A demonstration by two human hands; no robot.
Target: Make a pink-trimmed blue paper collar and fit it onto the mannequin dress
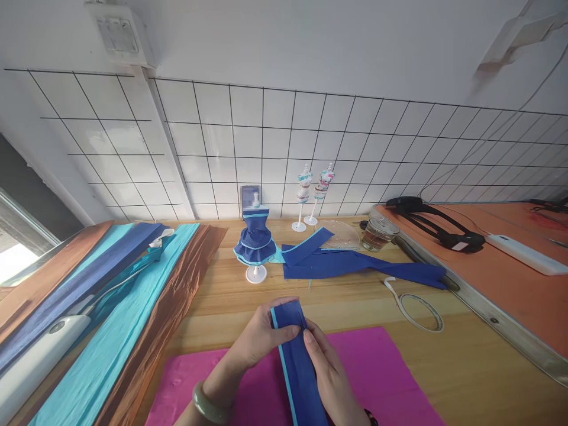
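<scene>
Both my hands hold a folded strip of dark blue crepe paper (296, 355) with a light blue edge, over a pink mat (390, 378). My left hand (255, 346), with a pale green bangle on its wrist, pinches the strip's upper left part. The fingers of my right hand (326, 370) press along its right side. Beyond the strip stands a small dress form (256, 242) on a white stand, dressed in a ruffled dark blue paper dress with light blue trim.
Long dark blue paper pieces (355, 263) lie on the wooden table. Rolls of brown, turquoise and blue crepe paper (115, 307) and a white glue gun (39, 349) lie left. Two tiny mannequins (313, 192), a glass jar (377, 232), white tape (417, 307) and an orange board (501, 266) are right.
</scene>
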